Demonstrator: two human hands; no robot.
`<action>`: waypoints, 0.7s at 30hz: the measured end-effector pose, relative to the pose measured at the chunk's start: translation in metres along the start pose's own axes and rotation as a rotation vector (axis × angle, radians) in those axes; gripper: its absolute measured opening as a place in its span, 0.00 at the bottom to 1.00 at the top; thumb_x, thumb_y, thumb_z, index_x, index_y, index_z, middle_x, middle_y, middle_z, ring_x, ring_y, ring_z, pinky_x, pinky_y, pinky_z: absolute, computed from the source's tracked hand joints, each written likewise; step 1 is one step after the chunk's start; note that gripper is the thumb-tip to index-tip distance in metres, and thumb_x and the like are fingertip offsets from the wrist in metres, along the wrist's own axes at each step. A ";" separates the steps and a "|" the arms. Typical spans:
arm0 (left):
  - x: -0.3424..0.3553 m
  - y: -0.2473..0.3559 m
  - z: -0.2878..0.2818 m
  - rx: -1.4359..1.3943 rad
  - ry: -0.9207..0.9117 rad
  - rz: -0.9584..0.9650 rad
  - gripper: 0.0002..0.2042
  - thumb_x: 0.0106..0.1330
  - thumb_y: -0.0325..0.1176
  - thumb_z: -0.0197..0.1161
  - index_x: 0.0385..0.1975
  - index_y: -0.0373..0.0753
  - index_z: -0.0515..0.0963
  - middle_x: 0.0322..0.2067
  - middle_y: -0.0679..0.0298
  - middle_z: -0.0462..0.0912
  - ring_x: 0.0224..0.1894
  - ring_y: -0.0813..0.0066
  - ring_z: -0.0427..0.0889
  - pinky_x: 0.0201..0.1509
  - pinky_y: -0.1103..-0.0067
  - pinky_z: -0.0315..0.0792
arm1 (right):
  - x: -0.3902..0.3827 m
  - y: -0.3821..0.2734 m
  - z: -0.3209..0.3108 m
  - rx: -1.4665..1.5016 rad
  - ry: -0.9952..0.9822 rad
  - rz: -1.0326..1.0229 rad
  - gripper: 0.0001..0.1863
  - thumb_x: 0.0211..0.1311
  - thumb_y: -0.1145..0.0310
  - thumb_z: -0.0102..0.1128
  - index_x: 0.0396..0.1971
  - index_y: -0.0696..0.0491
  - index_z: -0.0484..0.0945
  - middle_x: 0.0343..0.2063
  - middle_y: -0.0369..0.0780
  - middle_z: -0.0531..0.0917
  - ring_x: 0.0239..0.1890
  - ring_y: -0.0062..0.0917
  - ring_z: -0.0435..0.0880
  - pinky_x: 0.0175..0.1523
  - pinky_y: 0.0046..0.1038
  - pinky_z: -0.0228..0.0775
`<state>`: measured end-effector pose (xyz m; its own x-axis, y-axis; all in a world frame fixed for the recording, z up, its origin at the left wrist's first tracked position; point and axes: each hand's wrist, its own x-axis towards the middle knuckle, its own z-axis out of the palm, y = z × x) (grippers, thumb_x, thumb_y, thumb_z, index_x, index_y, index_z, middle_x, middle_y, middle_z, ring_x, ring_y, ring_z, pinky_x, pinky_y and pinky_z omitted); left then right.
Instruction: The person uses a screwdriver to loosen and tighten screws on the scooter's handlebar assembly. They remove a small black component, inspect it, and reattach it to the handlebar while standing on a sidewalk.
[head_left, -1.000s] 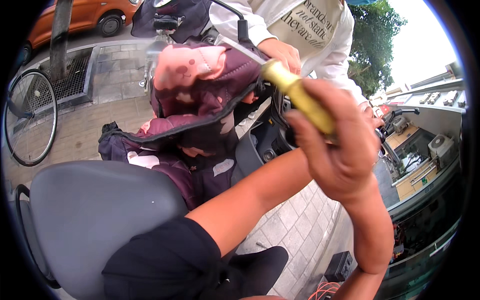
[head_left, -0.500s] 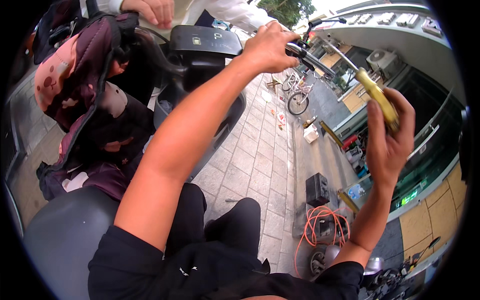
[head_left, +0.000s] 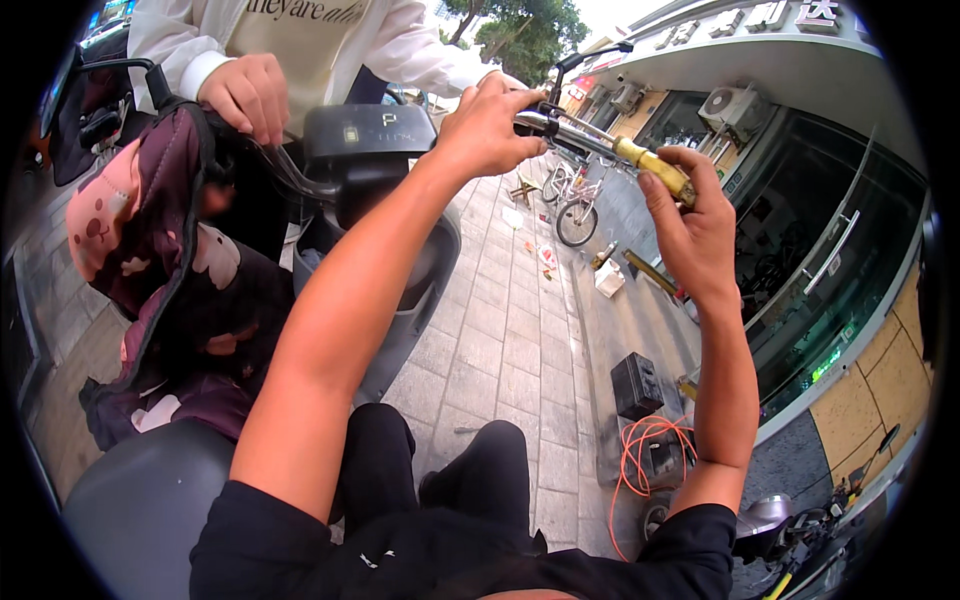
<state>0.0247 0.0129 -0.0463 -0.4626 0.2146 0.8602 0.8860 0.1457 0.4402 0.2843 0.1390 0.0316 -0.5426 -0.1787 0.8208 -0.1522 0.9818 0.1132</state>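
My left hand (head_left: 482, 130) grips the scooter's right handlebar (head_left: 533, 122) at upper centre, fingers over it and thumb beneath. My right hand (head_left: 700, 225) holds a screwdriver (head_left: 650, 160) by its yellow handle, its shaft pointing left along the handlebar; I cannot tell exactly where the tip rests. Beside my left forearm are the dark dashboard (head_left: 362, 128) and a pink-and-plum quilted cover (head_left: 150, 240). Another person (head_left: 290, 45) in white sleeves stands opposite, one hand (head_left: 243, 97) above the cover and the other arm reaching to the bar near my left hand.
A grey seat (head_left: 150, 500) is at lower left. Along the pavement (head_left: 480, 330) at right lie a black battery-like box (head_left: 635, 385), a coiled orange cable (head_left: 645, 450) and a white carton (head_left: 610, 280). Bicycles (head_left: 577, 222) stand farther back by a glass shopfront (head_left: 780, 230).
The view has swung toward the shopfront. My left hand has come into view on the handlebar. Since half a second ago, the screwdriver has moved leftward, closer to the bar.
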 end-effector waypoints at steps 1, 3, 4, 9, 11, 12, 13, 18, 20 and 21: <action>0.000 0.000 0.000 -0.003 -0.006 -0.002 0.35 0.58 0.49 0.80 0.68 0.53 0.83 0.66 0.64 0.78 0.70 0.54 0.75 0.73 0.60 0.73 | 0.001 0.003 0.002 0.013 0.008 -0.033 0.16 0.75 0.67 0.71 0.56 0.57 0.81 0.44 0.44 0.92 0.41 0.25 0.92 0.47 0.28 0.82; 0.000 0.000 0.000 -0.010 -0.002 -0.006 0.34 0.58 0.49 0.80 0.68 0.53 0.83 0.65 0.65 0.78 0.69 0.55 0.76 0.73 0.61 0.73 | 0.003 0.005 0.004 0.029 -0.003 -0.013 0.16 0.75 0.67 0.71 0.57 0.57 0.81 0.43 0.45 0.92 0.40 0.25 0.92 0.47 0.28 0.82; 0.002 0.000 0.001 -0.008 0.000 -0.006 0.34 0.58 0.49 0.80 0.67 0.53 0.83 0.64 0.66 0.78 0.69 0.55 0.76 0.72 0.61 0.73 | 0.004 0.005 0.004 0.036 -0.008 -0.004 0.16 0.75 0.67 0.71 0.57 0.58 0.81 0.43 0.45 0.92 0.40 0.25 0.93 0.47 0.28 0.82; 0.001 -0.002 0.001 -0.007 0.010 -0.009 0.33 0.58 0.47 0.80 0.66 0.52 0.84 0.64 0.68 0.78 0.68 0.56 0.76 0.72 0.63 0.73 | 0.006 0.006 0.005 0.023 -0.020 0.033 0.16 0.76 0.67 0.70 0.56 0.58 0.80 0.43 0.45 0.92 0.40 0.25 0.92 0.45 0.29 0.82; 0.002 -0.002 0.002 -0.014 0.012 -0.007 0.32 0.58 0.47 0.80 0.66 0.51 0.84 0.63 0.67 0.78 0.67 0.56 0.77 0.72 0.63 0.73 | 0.009 0.002 0.003 0.031 -0.043 0.058 0.16 0.76 0.67 0.69 0.56 0.58 0.80 0.43 0.46 0.91 0.39 0.27 0.92 0.45 0.30 0.81; 0.003 0.000 0.003 -0.024 0.012 -0.005 0.32 0.58 0.47 0.81 0.66 0.51 0.84 0.63 0.67 0.78 0.67 0.56 0.77 0.72 0.63 0.73 | 0.011 0.002 0.000 0.002 -0.046 0.031 0.16 0.76 0.67 0.69 0.56 0.57 0.80 0.43 0.47 0.91 0.40 0.29 0.92 0.46 0.31 0.81; 0.004 0.002 0.003 -0.034 0.012 -0.004 0.32 0.58 0.47 0.81 0.65 0.51 0.84 0.63 0.67 0.78 0.67 0.56 0.77 0.73 0.63 0.73 | 0.015 0.003 -0.005 -0.026 -0.050 0.004 0.16 0.76 0.66 0.69 0.56 0.57 0.80 0.42 0.47 0.91 0.40 0.31 0.92 0.46 0.31 0.81; 0.000 0.001 0.000 0.010 0.000 0.005 0.34 0.59 0.48 0.81 0.69 0.51 0.82 0.66 0.61 0.77 0.68 0.52 0.76 0.74 0.63 0.72 | 0.048 -0.011 -0.019 -0.185 -0.209 -0.326 0.15 0.74 0.71 0.65 0.57 0.54 0.78 0.50 0.45 0.84 0.50 0.40 0.89 0.51 0.39 0.81; 0.000 0.002 -0.003 0.003 0.024 0.027 0.35 0.60 0.48 0.80 0.70 0.51 0.82 0.66 0.56 0.76 0.68 0.51 0.76 0.74 0.63 0.72 | 0.069 -0.020 -0.026 -0.196 -0.305 -0.426 0.15 0.73 0.75 0.62 0.57 0.55 0.78 0.51 0.45 0.82 0.51 0.43 0.88 0.53 0.41 0.80; -0.002 -0.002 -0.009 -0.015 0.006 0.056 0.31 0.64 0.46 0.78 0.69 0.51 0.82 0.67 0.54 0.75 0.69 0.50 0.75 0.73 0.63 0.72 | 0.076 -0.022 -0.020 -0.169 -0.287 -0.482 0.13 0.75 0.72 0.63 0.56 0.55 0.79 0.49 0.46 0.84 0.47 0.43 0.88 0.51 0.42 0.79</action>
<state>0.0239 0.0037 -0.0471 -0.4119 0.2165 0.8851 0.9110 0.1193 0.3947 0.2634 0.1053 0.1025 -0.6506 -0.5943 0.4728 -0.3159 0.7780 0.5431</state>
